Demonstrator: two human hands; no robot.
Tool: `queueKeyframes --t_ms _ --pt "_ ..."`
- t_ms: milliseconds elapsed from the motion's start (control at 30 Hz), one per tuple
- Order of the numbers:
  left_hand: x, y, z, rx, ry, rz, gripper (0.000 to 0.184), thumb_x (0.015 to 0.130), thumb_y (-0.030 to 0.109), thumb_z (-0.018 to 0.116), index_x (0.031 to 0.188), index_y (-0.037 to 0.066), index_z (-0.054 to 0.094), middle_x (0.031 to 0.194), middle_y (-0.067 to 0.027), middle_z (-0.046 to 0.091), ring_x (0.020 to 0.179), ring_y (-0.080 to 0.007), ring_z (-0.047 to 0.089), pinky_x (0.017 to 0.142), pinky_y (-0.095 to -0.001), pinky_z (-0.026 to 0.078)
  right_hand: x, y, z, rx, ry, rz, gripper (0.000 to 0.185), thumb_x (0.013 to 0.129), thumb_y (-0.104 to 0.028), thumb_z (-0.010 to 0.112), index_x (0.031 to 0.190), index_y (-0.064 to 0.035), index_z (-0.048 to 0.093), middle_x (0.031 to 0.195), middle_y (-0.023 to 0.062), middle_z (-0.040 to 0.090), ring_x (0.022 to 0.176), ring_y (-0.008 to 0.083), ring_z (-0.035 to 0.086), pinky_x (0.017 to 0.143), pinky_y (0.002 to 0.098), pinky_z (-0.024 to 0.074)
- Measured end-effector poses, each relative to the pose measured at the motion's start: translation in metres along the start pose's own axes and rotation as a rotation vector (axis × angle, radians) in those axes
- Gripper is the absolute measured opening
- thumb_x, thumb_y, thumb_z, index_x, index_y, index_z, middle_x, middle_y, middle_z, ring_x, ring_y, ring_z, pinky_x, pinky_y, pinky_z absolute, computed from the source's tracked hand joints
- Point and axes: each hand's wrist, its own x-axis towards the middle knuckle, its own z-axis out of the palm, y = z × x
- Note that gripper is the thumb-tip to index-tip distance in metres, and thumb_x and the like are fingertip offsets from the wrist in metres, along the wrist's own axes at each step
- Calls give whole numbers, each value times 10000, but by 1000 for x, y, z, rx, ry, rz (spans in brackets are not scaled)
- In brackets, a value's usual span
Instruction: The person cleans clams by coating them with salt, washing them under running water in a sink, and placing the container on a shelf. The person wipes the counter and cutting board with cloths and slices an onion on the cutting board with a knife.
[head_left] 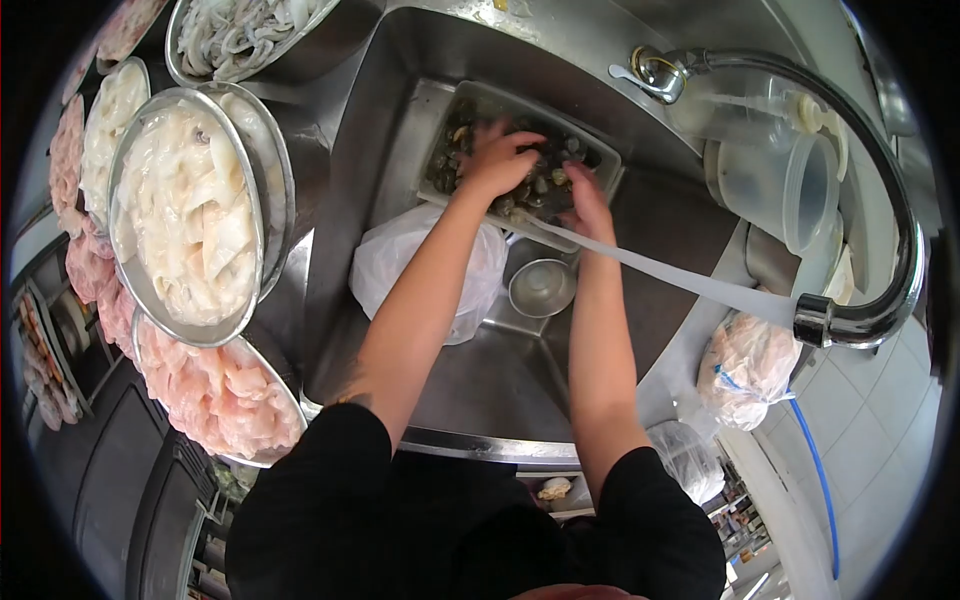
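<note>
A rectangular plastic tub [438, 196] sits in the steel sink [450, 400], holding water and many dark shellfish [545, 185]. My left hand [500, 160] reaches into its left part, fingers spread over the shellfish, some fingertips hidden under water. My right hand [588, 203] is at the tub's right side, fingers partly bent and apart at the shellfish; whether it grips one is unclear. Water [690, 280] streams from the faucet [815, 320] into the tub near my right wrist. A white plastic bag [400, 265] and a small metal bowl [542, 288] lie below the tub.
Metal trays of pale sliced seafood [190, 220] and pink meat [215, 390] stand at the left, with a tray of tentacles [245, 35] above. Clear plastic containers [775, 185] are at the right, above a tied bag [748, 368]. The curved faucet pipe arches over the right side.
</note>
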Motion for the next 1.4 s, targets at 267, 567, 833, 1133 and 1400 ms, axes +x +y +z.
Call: queueKeyframes --t_ms 267,567,833,1133,1400 --pt "6 -51 19 -549 448 -618 669 938 510 545 1520 231 368 1604 -197 211 1450 -407 274 1169 -508 259 87 37 21 224 122 -251 610 949 -430 512 1391 -10 504 1416 137 534 1276 259 505 1088 360 363" --pt "1 3 4 -820 169 -420 683 962 455 530 1511 83 365 1574 -221 280 1462 -362 261 1174 -413 251 27 2 34 414 -211 -19 465 936 -368 535 1236 -25 630 1197 105 670 1114 251 615 987 346 469" --pt "42 -21 -21 174 204 -375 568 926 522 498 1439 279 508 1627 -84 221 1463 -393 243 1111 -644 306 6 57 10 495 129 -23 536 979 -338 526 1435 -73 433 1335 115 586 1212 279 580 1014 395 478" --pt "53 -26 39 -121 -62 -95 440 957 398 480 1294 167 642 1394 -119 558 1336 -307 473 1105 -413 379 47 41 45 922 -112 28 431 961 -397 481 1213 -77 621 1127 101 676 1046 282 653 900 489 530" --pt "-12 -54 0 -95 474 -347 577 890 457 600 1435 292 505 1589 -105 300 1451 -360 283 1122 -602 276 54 28 -19 -26 232 -288 655 888 -364 657 1459 -116 453 1393 178 544 1298 352 498 1063 416 407"
